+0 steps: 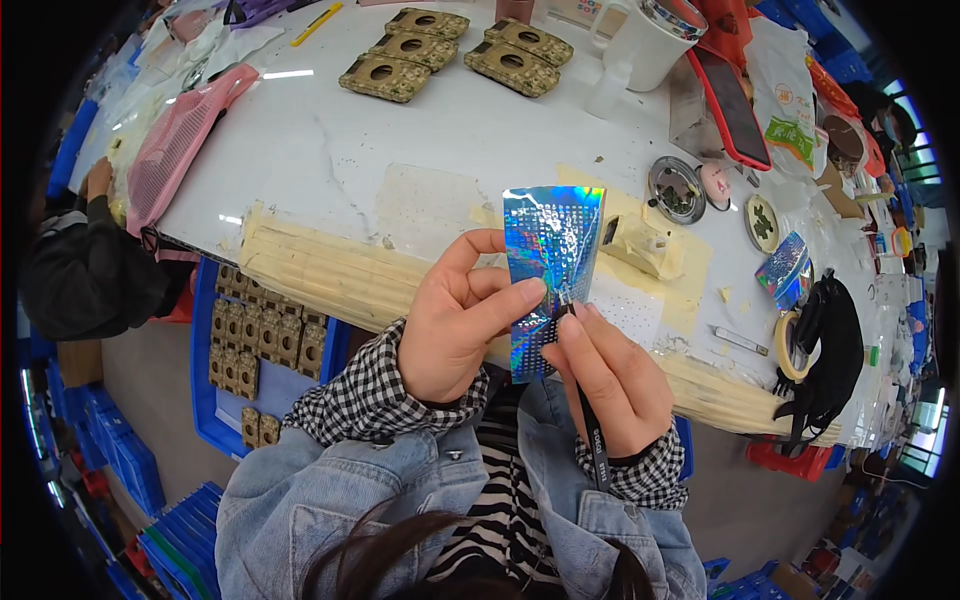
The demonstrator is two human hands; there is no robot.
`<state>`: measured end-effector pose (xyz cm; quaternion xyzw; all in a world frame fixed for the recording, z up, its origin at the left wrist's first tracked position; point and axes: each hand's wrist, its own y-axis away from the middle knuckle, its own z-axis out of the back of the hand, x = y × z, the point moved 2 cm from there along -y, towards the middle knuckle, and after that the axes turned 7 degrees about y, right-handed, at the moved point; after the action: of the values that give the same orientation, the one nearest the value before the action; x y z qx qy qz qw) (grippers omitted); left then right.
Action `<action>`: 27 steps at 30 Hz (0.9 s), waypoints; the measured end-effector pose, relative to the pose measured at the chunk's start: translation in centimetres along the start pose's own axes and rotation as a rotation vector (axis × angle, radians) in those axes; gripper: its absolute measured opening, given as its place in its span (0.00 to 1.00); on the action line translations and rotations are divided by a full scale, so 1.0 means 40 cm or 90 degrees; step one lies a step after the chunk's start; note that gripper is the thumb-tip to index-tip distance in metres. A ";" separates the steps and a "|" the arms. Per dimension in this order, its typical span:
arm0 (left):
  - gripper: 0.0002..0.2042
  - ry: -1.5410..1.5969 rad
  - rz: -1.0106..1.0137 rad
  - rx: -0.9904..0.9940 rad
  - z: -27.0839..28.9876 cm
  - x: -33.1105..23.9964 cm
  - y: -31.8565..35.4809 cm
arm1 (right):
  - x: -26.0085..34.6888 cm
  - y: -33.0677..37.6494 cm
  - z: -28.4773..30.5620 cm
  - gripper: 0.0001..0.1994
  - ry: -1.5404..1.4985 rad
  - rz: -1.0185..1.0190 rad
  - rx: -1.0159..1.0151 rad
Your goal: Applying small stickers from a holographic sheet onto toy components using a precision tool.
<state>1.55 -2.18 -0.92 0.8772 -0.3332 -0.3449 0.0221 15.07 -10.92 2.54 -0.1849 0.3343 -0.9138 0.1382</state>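
Observation:
My left hand (pixel 455 315) holds a shiny holographic sticker sheet (pixel 550 260) upright by its left edge, thumb pressed on its face. My right hand (pixel 615 375) grips thin black tweezers (pixel 590 420), whose tip touches the lower part of the sheet. Both hands hover over the taped front edge of the white table (pixel 330 150). Checked cuffs and denim sleeves cover my wrists.
Several camouflage-patterned cases (pixel 385 78) lie at the table's far side. A blue crate (pixel 205 390) with more cases stands below the table on the left. A pink mesh basket (pixel 175 150), a white cup (pixel 650 40), a red-cased phone (pixel 730 105), a tape roll (pixel 785 345) and small dishes (pixel 675 190) surround the work area.

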 end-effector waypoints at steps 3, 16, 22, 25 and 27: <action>0.18 0.016 0.013 0.002 0.004 0.003 -0.001 | -0.001 0.009 -0.004 0.21 -0.017 -0.007 0.022; 0.18 0.019 0.027 0.009 0.001 -0.001 0.000 | -0.010 0.016 -0.004 0.22 -0.041 0.007 0.042; 0.18 0.026 0.021 0.014 0.003 0.001 -0.002 | -0.011 0.015 0.001 0.23 -0.069 -0.019 0.052; 0.18 0.028 0.020 0.016 0.003 -0.002 -0.001 | -0.011 0.015 0.005 0.23 -0.091 -0.031 0.055; 0.18 0.030 0.021 0.016 0.001 -0.004 -0.002 | -0.012 0.013 0.007 0.23 -0.098 -0.030 0.057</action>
<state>1.46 -2.03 -0.89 0.8798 -0.3511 -0.3193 0.0247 15.69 -11.29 2.27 -0.2558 0.2772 -0.9139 0.1497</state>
